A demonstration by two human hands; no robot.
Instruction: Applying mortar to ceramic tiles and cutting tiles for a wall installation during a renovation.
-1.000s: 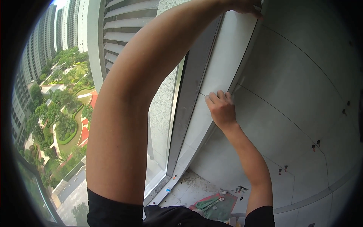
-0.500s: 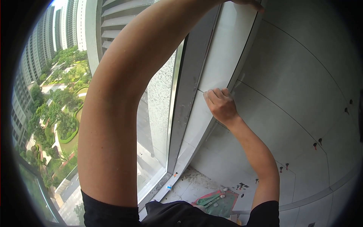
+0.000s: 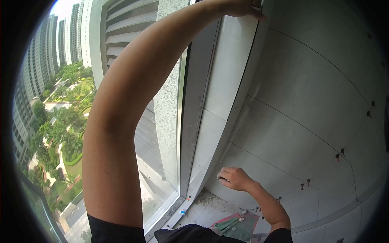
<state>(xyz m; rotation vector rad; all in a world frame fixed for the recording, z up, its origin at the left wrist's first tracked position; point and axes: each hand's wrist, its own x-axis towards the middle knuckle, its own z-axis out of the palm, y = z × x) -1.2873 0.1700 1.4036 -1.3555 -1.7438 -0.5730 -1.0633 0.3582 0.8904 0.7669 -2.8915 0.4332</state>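
Observation:
My left arm reaches up across the window side. At the top edge, my left hand (image 3: 243, 8) lies against the upper part of the tall, narrow light-grey wall tile (image 3: 233, 60), one digit stretched out over the tile's right edge; the rest of the hand is partly cut off. Lower down, my right hand (image 3: 235, 178) is in the air near the corner, apart from the tile strip, its dusty fingers curled together. Whatever lies inside those fingers, if anything, is hidden. Below the upper tile, a joint separates it from a lower tile (image 3: 208, 133).
Left of the strip stand a dark window frame (image 3: 196, 77) and glass, with towers and gardens outside. Large grey wall tiles (image 3: 308, 97) with small dark-and-orange levelling clips (image 3: 337, 157) cover the right. On the dusty floor lie a red-and-green sheet (image 3: 243, 227) and a small blue-and-white item (image 3: 182, 212).
My right hand has left the tile joint and dropped lower, toward the floor corner. My left hand stays at the upper tile. The whole view has shifted slightly.

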